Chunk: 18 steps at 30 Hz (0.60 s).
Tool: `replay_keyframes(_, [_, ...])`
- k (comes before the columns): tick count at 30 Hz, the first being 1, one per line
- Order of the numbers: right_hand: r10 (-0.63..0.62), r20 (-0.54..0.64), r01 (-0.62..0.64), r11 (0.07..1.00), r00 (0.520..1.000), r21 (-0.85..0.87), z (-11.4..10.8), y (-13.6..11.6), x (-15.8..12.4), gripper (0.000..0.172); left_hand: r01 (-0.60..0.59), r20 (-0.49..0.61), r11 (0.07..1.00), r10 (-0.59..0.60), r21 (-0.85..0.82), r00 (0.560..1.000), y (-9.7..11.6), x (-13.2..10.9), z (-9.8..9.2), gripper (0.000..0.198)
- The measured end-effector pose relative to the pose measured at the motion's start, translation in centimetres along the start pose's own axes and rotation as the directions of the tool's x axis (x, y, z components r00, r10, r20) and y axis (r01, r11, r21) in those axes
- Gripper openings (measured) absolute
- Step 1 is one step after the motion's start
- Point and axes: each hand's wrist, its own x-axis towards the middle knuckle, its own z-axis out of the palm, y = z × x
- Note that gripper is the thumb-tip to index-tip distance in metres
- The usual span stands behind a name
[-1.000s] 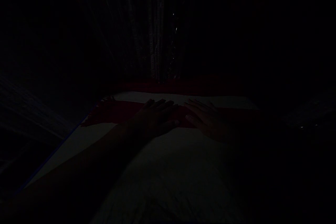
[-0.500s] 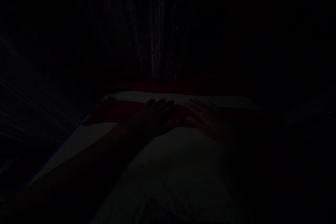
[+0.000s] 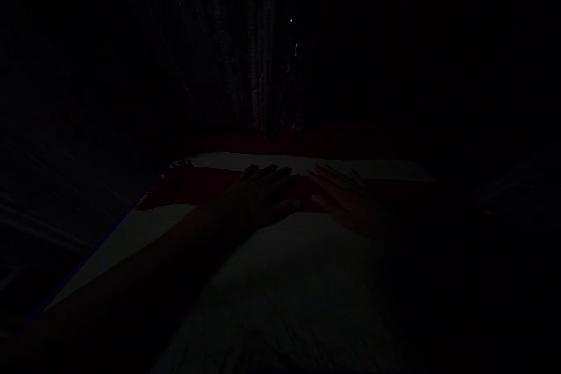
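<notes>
In very dim light, my left hand [image 3: 265, 196] lies flat with its fingers spread on a dark red strip of cloth [image 3: 205, 186]. The cloth's left end is fringed. Beside it, to the right, my right hand [image 3: 344, 198] rests on the same strip, palm down and fingers apart. The thumbs point towards each other with a small gap of red cloth between the hands. Beneath the strip spreads a pale surface [image 3: 302, 280]. Darkness hides the right end of the strip and most of my right arm.
A blue edge [image 3: 107, 232] bounds the pale surface on the left. Along its far side runs another dark red band [image 3: 272, 143]. Behind that stand dim vertical strands [image 3: 259, 64] with small bright glints. The right side is almost black.
Both hands stay nearly in place on the cloth. Only the glints among the far strands look different, and the left side appears slightly darker.
</notes>
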Motion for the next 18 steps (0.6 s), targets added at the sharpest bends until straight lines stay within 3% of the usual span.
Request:
replay_keyframes(3, [0.002, -0.042, -0.002, 1.0, 0.999, 0.005, -0.09, -0.14, -0.02, 0.065, -0.001, 0.005, 1.0, 0.001, 0.011, 1.0, 0.11, 0.05, -0.06, 0.075])
replay_keyframes(7, [-0.007, 0.011, 0.007, 1.0, 1.0, -0.002, -0.09, -0.07, -0.01, 0.067, -0.003, -0.002, 1.0, 0.003, 0.016, 1.0, 0.19, 0.02, -0.21, 0.075])
replay_keyframes(18, [-0.006, -0.028, 0.006, 1.0, 1.0, 0.007, -0.2, -0.08, 0.05, 0.065, -0.002, 0.0, 1.0, 0.002, 0.002, 1.0, -0.05, 0.1, 0.02, 0.075])
